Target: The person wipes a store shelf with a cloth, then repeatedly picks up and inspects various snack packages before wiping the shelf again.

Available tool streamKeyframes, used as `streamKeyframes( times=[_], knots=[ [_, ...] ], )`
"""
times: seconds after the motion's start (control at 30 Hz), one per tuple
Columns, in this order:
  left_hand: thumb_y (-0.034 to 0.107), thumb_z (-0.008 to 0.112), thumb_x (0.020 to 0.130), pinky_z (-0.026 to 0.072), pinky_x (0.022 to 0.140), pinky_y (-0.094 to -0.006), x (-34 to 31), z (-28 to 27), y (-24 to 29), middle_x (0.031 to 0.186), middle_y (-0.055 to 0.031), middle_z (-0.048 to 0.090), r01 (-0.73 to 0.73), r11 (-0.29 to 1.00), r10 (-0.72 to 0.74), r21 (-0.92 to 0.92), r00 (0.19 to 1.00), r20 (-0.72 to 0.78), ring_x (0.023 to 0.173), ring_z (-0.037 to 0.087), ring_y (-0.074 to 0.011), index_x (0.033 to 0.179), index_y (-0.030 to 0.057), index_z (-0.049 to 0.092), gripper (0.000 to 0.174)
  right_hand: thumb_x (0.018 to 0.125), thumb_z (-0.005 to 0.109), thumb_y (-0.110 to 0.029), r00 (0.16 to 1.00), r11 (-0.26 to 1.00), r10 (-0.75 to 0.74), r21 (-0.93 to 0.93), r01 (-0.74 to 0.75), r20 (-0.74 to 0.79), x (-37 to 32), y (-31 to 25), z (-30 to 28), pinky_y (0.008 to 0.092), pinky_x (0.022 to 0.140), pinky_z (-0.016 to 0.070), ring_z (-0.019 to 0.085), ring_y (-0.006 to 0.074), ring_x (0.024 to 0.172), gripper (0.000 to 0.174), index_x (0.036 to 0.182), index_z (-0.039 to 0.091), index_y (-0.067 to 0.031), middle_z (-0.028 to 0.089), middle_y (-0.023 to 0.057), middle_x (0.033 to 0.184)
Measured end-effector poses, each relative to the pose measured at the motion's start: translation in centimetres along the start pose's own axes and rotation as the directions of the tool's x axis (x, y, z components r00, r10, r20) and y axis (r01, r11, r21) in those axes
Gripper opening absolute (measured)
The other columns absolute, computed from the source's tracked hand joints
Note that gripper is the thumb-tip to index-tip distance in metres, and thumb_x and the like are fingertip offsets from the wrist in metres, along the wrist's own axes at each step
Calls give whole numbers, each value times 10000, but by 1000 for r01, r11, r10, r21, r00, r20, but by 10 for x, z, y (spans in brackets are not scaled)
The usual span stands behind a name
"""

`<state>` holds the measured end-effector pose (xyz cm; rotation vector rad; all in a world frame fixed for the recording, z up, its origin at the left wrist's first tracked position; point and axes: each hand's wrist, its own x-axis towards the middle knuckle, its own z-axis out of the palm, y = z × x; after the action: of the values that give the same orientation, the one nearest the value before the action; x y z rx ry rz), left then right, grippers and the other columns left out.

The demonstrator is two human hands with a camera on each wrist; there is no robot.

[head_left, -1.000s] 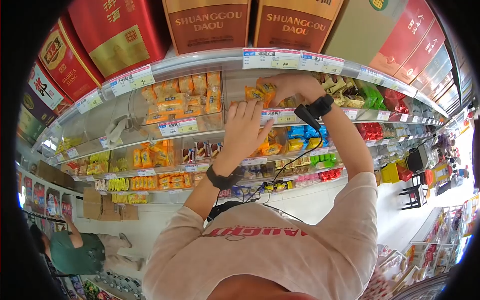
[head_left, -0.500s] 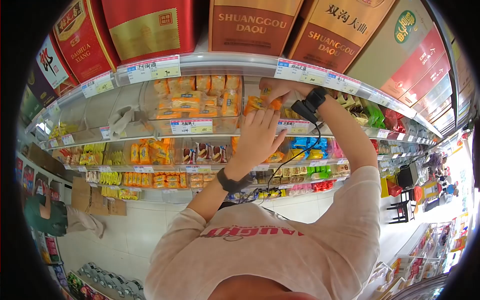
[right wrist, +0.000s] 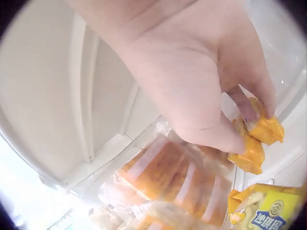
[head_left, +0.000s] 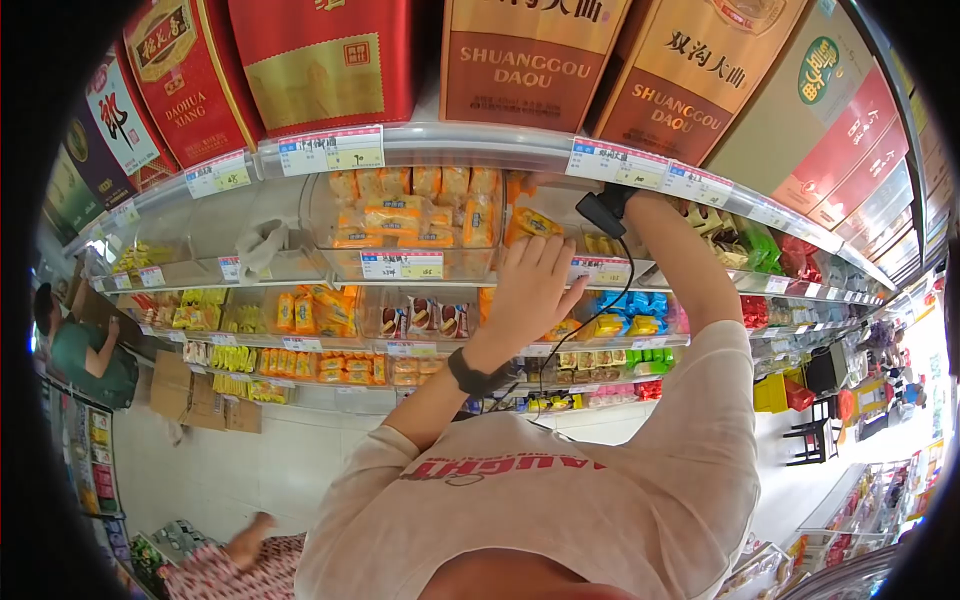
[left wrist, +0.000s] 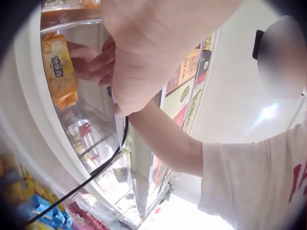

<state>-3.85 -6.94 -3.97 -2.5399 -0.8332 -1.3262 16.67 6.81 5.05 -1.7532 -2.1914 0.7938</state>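
In the head view my left hand (head_left: 532, 290) rests, fingers extended, on the front edge of a clear shelf bin. My right hand reaches into that bin, mostly hidden by the upper shelf. The right wrist view shows this hand (right wrist: 192, 76) pinching small orange-ended packets (right wrist: 248, 152) between thumb and fingers, against the bin's pale wall. A yellow-labelled packet (right wrist: 268, 211) lies below them. One orange-wrapped packet (left wrist: 60, 72) leans at the bin's front in the left wrist view, beside the right hand's fingers (left wrist: 91, 62).
Left of the bin, a compartment holds stacked orange packets (head_left: 400, 215). Large boxes (head_left: 520, 65) stand on the shelf above, behind price tags (head_left: 330, 152). Lower shelves carry more wrapped snacks (head_left: 318, 312). A black cable (head_left: 585, 322) hangs from the right wrist. A person in green (head_left: 90, 355) is at far left.
My right hand has gone deeper beneath the upper shelf. My left hand has stayed at the bin's front edge. The head view has shifted, and patterned clothing now shows at lower left.
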Motion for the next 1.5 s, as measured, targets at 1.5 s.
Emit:
streamKeyframes(
  times=[1.5],
  knots=[
    [329,708,935,393,919,-443,2,1,2,1107,-138,584,-22,1000,22,2,1000,0,1003,521,-297,1247,-40,594,497,814,723,-419,881,933,179,-358,-12,438,9,-37,29,299,654,641,757,242,793,660,1178,637,126,698,211,1050]
  ],
)
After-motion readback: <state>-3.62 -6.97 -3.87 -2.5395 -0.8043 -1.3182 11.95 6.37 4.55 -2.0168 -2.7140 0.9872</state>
